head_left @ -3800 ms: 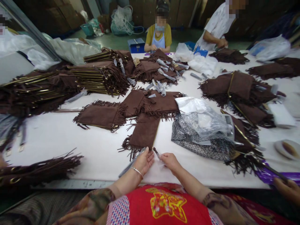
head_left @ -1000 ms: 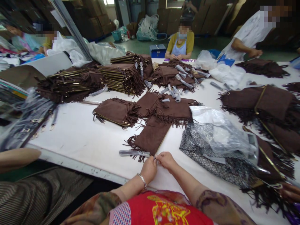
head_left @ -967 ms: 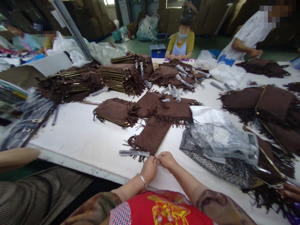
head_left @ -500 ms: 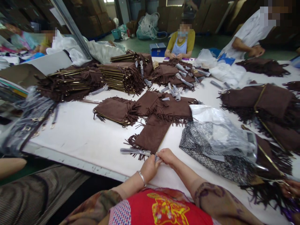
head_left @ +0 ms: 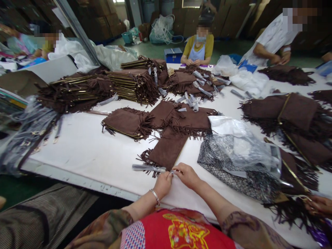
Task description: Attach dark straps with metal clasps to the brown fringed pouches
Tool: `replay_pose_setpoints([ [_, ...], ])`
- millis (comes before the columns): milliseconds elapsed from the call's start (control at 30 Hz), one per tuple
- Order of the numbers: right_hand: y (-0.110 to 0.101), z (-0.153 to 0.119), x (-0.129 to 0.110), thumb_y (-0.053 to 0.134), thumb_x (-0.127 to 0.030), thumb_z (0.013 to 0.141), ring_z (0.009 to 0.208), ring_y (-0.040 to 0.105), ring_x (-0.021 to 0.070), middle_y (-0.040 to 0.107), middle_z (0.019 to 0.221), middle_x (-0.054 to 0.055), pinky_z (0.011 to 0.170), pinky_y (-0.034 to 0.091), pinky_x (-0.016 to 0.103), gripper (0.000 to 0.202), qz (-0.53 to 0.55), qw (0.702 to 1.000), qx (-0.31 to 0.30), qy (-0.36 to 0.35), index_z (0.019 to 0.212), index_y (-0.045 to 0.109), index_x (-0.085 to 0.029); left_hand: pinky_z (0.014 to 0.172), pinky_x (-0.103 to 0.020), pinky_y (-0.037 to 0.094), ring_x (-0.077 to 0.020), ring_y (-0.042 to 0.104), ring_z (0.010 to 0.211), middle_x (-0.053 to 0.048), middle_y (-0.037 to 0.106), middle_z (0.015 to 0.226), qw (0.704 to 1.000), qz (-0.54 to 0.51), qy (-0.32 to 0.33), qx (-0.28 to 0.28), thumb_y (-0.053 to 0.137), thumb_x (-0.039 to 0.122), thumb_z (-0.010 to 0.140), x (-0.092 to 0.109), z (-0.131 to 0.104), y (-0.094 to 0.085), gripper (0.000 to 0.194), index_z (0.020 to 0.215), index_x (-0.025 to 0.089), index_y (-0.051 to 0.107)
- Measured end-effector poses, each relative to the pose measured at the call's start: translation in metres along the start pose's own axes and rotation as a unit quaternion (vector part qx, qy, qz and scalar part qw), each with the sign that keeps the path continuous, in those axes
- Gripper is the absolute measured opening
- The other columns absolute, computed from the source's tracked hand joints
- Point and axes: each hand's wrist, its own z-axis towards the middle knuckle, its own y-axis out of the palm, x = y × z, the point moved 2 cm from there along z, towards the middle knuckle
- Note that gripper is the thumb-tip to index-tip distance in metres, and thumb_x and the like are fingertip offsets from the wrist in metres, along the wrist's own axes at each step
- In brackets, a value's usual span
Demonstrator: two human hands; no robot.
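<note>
At the near edge of the white table (head_left: 103, 152), both my hands are pinched closed at the corner of a brown fringed pouch (head_left: 168, 147). My left hand (head_left: 163, 185) grips the end of a grey plastic-wrapped strap (head_left: 147, 168), which sticks out to the left across the fringe. Touching it fingertip to fingertip, my right hand (head_left: 187, 175) pinches a bit of the clear wrap at that same end. Any clasp between the fingers is too small to make out. Another fringed pouch (head_left: 124, 121) with a gold zip lies further left.
Stacked pouches (head_left: 129, 86) stand at the back left, and wrapped straps (head_left: 28, 138) hang over the left edge. To my right lie a clear plastic bag (head_left: 241, 145) and speckled cloth (head_left: 233, 180). A co-worker's hand (head_left: 320, 205) holds a pouch at far right; other people sit behind the table.
My right hand has turned slightly, its fingers stretching over the strap end, and my left hand has shifted a little down and left. The pouch stays in place.
</note>
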Motion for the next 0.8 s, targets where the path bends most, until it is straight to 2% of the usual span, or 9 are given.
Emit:
replay_pose_setpoints([
  [100, 0.006, 0.001, -0.005, 0.052, -0.023, 0.087, 0.092, 0.059, 0.0177, 0.066, 0.098, 0.007, 0.085, 0.042, 0.027, 0.026, -0.091, 0.993, -0.043, -0.057, 0.107, 0.069, -0.023, 0.067, -0.027, 0.037, -0.0172, 0.058, 0.071, -0.006, 0.066, 0.073, 1.000, -0.005, -0.001, 0.007, 0.036, 0.025, 0.091, 0.000, -0.001, 0.002, 0.031, 0.075, 0.017, 0.062],
  [233, 0.010, 0.010, -0.008, 0.051, -0.021, 0.087, 0.088, 0.059, 0.0178, 0.066, 0.089, 0.007, 0.082, 0.041, 0.026, 0.022, -0.134, 0.987, -0.062, -0.061, 0.091, 0.073, -0.020, 0.068, -0.028, 0.035, -0.0183, 0.057, 0.071, -0.007, 0.065, 0.074, 1.000, -0.014, -0.004, 0.007, 0.038, 0.029, 0.090, 0.000, -0.005, 0.002, 0.030, 0.074, 0.018, 0.061],
  [433, 0.014, 0.020, -0.006, 0.051, -0.014, 0.081, 0.079, 0.059, 0.0154, 0.068, 0.082, 0.004, 0.074, 0.038, 0.024, 0.020, -0.102, 0.993, -0.047, 0.046, 0.077, 0.071, -0.018, 0.069, -0.029, 0.036, -0.0180, 0.055, 0.071, -0.005, 0.060, 0.068, 0.996, -0.081, -0.046, 0.012, 0.043, 0.033, 0.087, -0.001, -0.006, 0.007, 0.029, 0.065, 0.019, 0.056],
  [533, 0.018, 0.018, -0.004, 0.051, -0.016, 0.081, 0.075, 0.057, 0.0157, 0.067, 0.081, 0.006, 0.067, 0.035, 0.025, 0.019, -0.109, 0.991, -0.028, 0.073, 0.075, 0.069, -0.017, 0.059, -0.028, 0.037, -0.0153, 0.050, 0.056, -0.001, 0.052, 0.055, 0.985, -0.145, -0.093, -0.007, 0.038, 0.036, 0.088, -0.001, -0.006, 0.013, 0.035, 0.060, 0.019, 0.050],
  [667, 0.021, 0.014, 0.004, 0.051, -0.015, 0.080, 0.069, 0.054, 0.0136, 0.065, 0.076, 0.005, 0.062, 0.031, 0.024, 0.017, -0.093, 0.991, -0.014, 0.101, 0.071, 0.065, -0.017, 0.046, -0.026, 0.034, -0.0107, 0.040, 0.042, 0.000, 0.051, 0.055, 0.962, -0.229, -0.141, -0.048, 0.026, 0.038, 0.093, 0.000, -0.006, 0.014, 0.039, 0.071, 0.020, 0.053],
  [800, 0.024, 0.011, 0.009, 0.051, -0.014, 0.080, 0.069, 0.054, 0.0120, 0.064, 0.074, 0.003, 0.064, 0.032, 0.022, 0.015, -0.064, 0.991, -0.002, 0.114, 0.071, 0.064, -0.017, 0.052, -0.027, 0.042, -0.0112, 0.050, 0.051, -0.002, 0.053, 0.056, 0.954, -0.258, -0.143, -0.058, 0.044, 0.031, 0.089, 0.002, -0.001, 0.003, 0.027, 0.071, 0.019, 0.060],
])
